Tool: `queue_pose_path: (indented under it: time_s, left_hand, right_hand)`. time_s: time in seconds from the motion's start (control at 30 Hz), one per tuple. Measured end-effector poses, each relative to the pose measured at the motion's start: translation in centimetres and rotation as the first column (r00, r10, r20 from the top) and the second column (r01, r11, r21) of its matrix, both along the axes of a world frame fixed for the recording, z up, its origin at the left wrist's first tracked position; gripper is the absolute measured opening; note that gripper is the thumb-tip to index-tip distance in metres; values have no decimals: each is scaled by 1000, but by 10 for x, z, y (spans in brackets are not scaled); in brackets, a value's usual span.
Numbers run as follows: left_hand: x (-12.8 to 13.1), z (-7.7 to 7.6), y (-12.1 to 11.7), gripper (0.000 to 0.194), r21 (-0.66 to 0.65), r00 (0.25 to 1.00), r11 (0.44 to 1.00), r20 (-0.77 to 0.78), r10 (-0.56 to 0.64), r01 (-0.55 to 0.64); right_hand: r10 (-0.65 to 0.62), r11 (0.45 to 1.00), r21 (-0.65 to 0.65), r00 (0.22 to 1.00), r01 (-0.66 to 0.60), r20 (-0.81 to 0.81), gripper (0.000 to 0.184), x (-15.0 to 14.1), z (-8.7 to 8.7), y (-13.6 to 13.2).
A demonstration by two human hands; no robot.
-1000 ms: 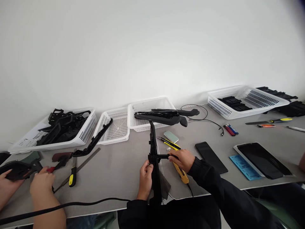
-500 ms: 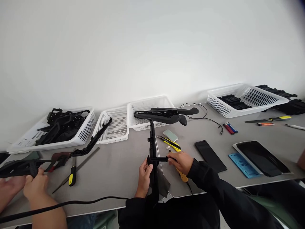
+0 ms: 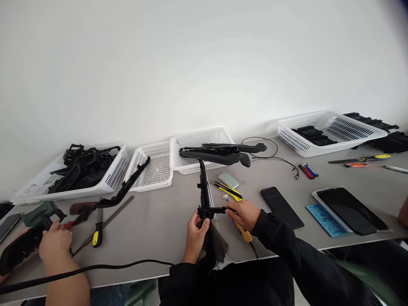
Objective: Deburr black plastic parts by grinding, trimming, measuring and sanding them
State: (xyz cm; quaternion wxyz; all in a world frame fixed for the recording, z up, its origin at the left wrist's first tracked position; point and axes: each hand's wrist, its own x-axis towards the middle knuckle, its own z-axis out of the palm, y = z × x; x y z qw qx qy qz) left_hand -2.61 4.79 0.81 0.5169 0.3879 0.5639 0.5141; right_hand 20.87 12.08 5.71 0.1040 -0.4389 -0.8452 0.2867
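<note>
My left hand (image 3: 195, 236) is closed around a long, narrow black plastic part (image 3: 204, 187), held upright near the table's front edge. The thumb presses on its face. A short black bar (image 3: 218, 210) crosses the part at thumb height and sticks out to the right; I cannot tell whether it is separate or a branch. Its outer end is pinched in my right hand (image 3: 247, 214). Beneath my right hand lies a yellow-handled tool (image 3: 245, 234) with a cord. A dark grey sheet (image 3: 220, 246) sits behind the part's lower end.
Black curved parts (image 3: 219, 155) rest across a white basket (image 3: 185, 141). Just beyond my right hand are a yellow utility knife (image 3: 231, 191) and black phone (image 3: 282, 207). At left, a co-worker's hand (image 3: 55, 242) handles a black part; a file (image 3: 117, 214) lies nearby.
My left thumb has shifted right, over the black part. My right hand keeps its pinch, nearly in place. The co-worker at left has turned and lowered their black part.
</note>
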Motion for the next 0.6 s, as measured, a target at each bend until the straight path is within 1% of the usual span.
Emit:
queue_pose_path:
  time_s: [0.13,0.33,0.47,0.6]
  left_hand:
    - [0,0,0,52,-8,1000,1000,-8,2,-3]
    - [-1,-3,-1,46,5,999,999,-36,-38,38]
    - [0,-4,0,49,3,999,1000,-37,-29,30]
    - [-1,-4,-1,53,-9,1000,1000,-12,-1,1]
  right_hand:
    - [9,1000,-3,1000,-9,-7,24,1,1,0]
    - [24,1000,-17,999,-24,-30,24,3,1,1]
    - [25,999,-39,998,-27,-61,24,3,2,1]
    - [0,997,-80,994,-9,-110,22,2,5,1]
